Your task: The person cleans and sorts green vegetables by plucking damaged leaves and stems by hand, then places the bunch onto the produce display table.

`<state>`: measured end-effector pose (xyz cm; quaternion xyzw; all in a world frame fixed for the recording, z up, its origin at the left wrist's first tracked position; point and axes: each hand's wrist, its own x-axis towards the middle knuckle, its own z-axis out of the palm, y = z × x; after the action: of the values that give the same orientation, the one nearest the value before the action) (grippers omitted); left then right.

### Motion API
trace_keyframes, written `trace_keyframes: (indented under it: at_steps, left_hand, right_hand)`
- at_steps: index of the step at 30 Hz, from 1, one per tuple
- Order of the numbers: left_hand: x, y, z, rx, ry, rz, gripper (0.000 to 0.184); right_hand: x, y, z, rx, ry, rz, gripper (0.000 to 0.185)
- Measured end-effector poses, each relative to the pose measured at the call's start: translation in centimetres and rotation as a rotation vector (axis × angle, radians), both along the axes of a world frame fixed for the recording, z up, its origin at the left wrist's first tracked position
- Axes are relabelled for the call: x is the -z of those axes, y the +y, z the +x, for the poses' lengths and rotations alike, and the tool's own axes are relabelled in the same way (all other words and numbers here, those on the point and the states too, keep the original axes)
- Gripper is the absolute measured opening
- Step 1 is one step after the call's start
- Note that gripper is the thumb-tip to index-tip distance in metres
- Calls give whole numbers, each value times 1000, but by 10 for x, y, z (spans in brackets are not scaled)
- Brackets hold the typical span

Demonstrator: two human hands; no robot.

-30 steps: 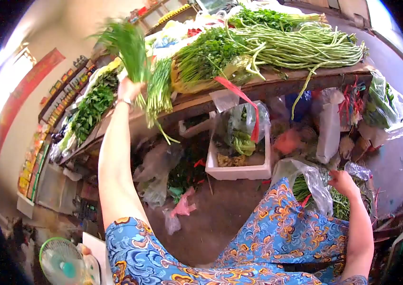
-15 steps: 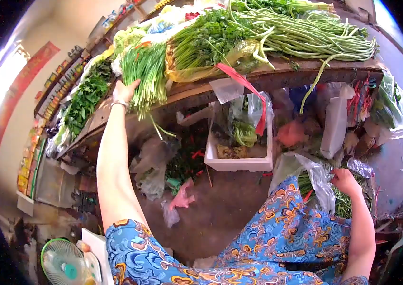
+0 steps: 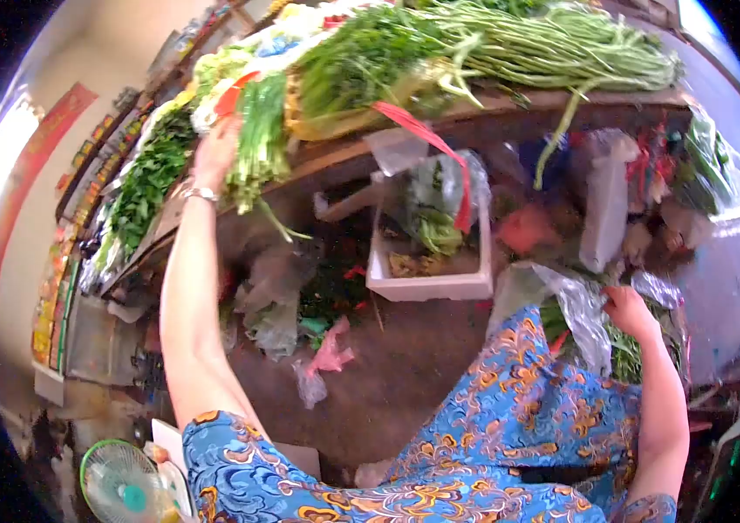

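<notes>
My left hand (image 3: pixel 215 150) is stretched far forward, against the left side of a bunch of green chives (image 3: pixel 262 122) whose pale ends hang over the table edge. Just beyond its fingertips a red-orange strip (image 3: pixel 235 94) stands up. Those fingers are blurred, so their grip is unclear. Low on the right, my right hand (image 3: pixel 631 312) has its fingers closed on the edge of a clear plastic bag (image 3: pixel 592 327). Thin-leaved greens (image 3: pixel 624 357) lie in and beside this bag, near my patterned clothing.
On the table (image 3: pixel 317 161) lie long beans (image 3: pixel 562 52), a leafy bunch (image 3: pixel 370 61) and dark greens (image 3: pixel 156 170). Underneath stands a white foam box (image 3: pixel 429 288) holding bagged vegetables. A red ribbon (image 3: pixel 426 132) hangs down. A fan (image 3: pixel 126 488) sits low left.
My left hand has moved further up along the chives, and the red-orange strip now shows larger by its fingertips. My right hand stays at the plastic bag. The whole view has shifted slightly.
</notes>
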<state>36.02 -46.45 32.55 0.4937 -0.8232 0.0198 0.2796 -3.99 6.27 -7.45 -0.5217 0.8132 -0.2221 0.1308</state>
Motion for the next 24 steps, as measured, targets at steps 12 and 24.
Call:
trace_keyframes:
  at_steps: [12,24]
  left_hand:
    - [39,140,-61,571,-49,-579,24]
    - [188,335,-163,1195,-336,-156,23]
  right_hand:
    - [-42,22,-16,267,-26,-63,18]
    - [-67,60,-7,306,-52,-185,26]
